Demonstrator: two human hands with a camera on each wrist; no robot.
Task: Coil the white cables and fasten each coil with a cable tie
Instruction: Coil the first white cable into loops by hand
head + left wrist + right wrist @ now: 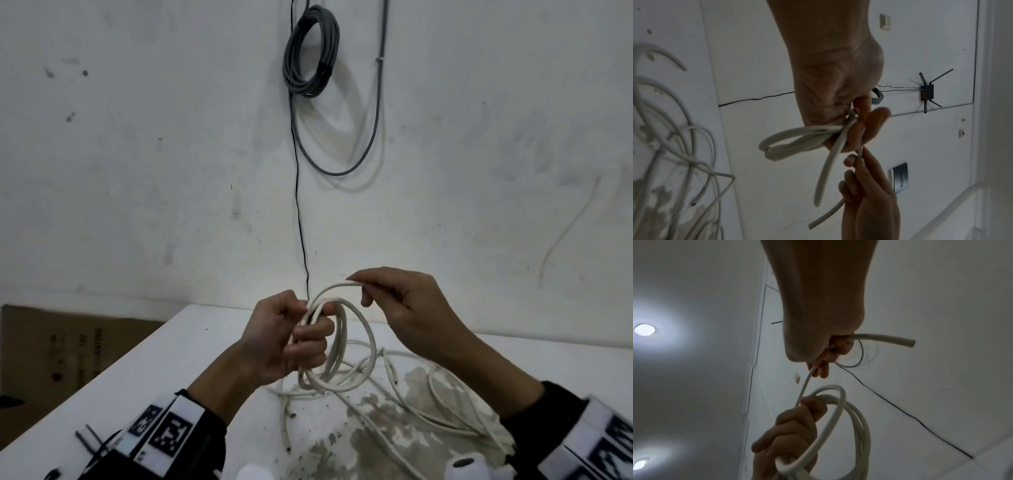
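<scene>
Currently | left hand at lower centre grips round white plastic cable coil, loops hanging upright above white table; right hand, just right of it, pinches free cable end above coil; end lies horizontal, pointing leftward toward gripping fist

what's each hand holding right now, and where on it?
The left hand grips the white cable coil where its loops bunch together. The right hand pinches the same cable near its free end, which sticks out past the fingers.
</scene>
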